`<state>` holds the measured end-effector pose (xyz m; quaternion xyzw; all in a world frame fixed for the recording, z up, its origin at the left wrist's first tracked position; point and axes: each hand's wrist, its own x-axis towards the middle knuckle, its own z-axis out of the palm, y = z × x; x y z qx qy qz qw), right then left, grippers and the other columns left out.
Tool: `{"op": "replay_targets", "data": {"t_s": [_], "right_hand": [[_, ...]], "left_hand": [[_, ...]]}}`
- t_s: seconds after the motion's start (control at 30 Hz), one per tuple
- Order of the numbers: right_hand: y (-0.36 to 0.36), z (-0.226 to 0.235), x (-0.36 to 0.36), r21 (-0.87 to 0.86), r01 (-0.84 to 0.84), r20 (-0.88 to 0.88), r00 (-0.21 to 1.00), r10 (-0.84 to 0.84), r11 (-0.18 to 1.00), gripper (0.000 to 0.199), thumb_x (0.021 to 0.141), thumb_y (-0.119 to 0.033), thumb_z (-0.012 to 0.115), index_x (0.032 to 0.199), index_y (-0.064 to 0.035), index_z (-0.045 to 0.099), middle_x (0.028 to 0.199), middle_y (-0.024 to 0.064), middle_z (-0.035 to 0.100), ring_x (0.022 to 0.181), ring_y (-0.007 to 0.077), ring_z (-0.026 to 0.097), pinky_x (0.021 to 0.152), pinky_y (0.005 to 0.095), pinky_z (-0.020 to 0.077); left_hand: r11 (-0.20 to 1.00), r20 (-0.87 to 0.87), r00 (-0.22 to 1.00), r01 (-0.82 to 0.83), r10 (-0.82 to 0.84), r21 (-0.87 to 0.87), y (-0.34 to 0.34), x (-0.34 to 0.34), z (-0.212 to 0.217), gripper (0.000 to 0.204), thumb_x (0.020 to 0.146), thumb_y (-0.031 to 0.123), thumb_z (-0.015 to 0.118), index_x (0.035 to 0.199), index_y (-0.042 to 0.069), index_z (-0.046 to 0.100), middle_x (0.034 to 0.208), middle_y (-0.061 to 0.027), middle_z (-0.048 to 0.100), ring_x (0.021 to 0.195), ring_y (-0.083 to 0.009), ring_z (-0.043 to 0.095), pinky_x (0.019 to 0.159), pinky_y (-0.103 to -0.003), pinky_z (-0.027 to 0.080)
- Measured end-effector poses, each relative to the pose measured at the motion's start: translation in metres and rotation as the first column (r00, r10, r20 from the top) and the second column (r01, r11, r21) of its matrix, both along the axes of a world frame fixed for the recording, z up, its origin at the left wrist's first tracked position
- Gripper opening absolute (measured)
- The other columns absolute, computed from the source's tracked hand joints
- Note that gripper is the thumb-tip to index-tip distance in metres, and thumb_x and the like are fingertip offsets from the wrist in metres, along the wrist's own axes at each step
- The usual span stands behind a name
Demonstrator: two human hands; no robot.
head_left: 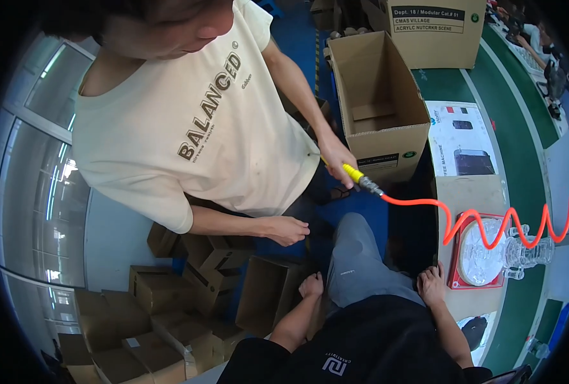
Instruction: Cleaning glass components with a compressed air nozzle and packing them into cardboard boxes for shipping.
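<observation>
My left hand [311, 286] is curled into a fist beside my left thigh, close to an open cardboard box [265, 294]; I see nothing in it. My right hand [431, 285] rests on the near edge of the bench with its fingers apart, holding nothing. Just past it lies a red square tray [455, 276] with a round white disc [479, 256] on it. A clear plastic figure [529, 255] extends from the disc to the right. A co-worker [233, 141] in a cream T-shirt stands at my left, holding a yellow air-tool handle [353, 173] on a coiled orange hose [419, 201].
Several cardboard boxes [159, 288] are stacked at the lower left. A tall open carton [390, 134] stands ahead of me, with a closed carton [435, 51] behind it. A printed white box [462, 137] lies along the green conveyor [518, 128]. The orange hose stretches above the tray.
</observation>
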<state>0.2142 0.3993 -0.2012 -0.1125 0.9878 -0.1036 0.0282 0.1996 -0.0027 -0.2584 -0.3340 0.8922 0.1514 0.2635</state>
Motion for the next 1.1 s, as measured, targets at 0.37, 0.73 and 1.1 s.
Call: {"op": "replay_targets", "data": {"t_s": [0.37, 0.73, 1.1], "right_hand": [[-0.002, -0.001, -0.002, 0.014, -0.003, 0.019, 1.0, 0.003, 1.0, 0.016, 0.085, -0.02, 0.061, 0.086, -0.0067, 0.07, 0.092, 0.0071, 0.066, 0.108, 0.0214, 0.056, 0.119, 0.0477, 0.0209], [0.001, -0.002, 0.002, 0.03, 0.004, -0.021, 1.0, -0.003, 1.0, 0.016, 0.085, -0.019, 0.061, 0.084, -0.0059, 0.07, 0.091, 0.0077, 0.066, 0.107, 0.0222, 0.056, 0.118, 0.0473, 0.0231], [0.002, -0.007, 0.002, -0.004, -0.009, -0.026, 1.0, 0.009, 1.0, 0.017, 0.086, -0.019, 0.062, 0.086, -0.0045, 0.07, 0.093, 0.0094, 0.067, 0.109, 0.0235, 0.056, 0.118, 0.0485, 0.0225]], "left_hand": [[1.0, -0.002, 1.0, 0.017, -0.017, -0.02, -0.003, 0.0, 0.0, 0.045, 0.097, 0.047, 0.041, 0.104, 0.015, 0.071, 0.109, -0.0162, 0.069, 0.106, -0.0344, 0.064, 0.092, -0.045, 0.048], [1.0, 0.037, 0.999, 0.018, -0.018, 0.0, 0.0, 0.001, -0.003, 0.045, 0.098, 0.047, 0.039, 0.108, 0.016, 0.07, 0.113, -0.0146, 0.068, 0.11, -0.0343, 0.062, 0.095, -0.045, 0.047], [0.999, 0.05, 0.998, 0.036, -0.036, -0.006, -0.006, 0.0, -0.008, 0.046, 0.097, 0.05, 0.038, 0.109, 0.018, 0.069, 0.114, -0.0145, 0.068, 0.109, -0.0353, 0.062, 0.092, -0.047, 0.048]]}}
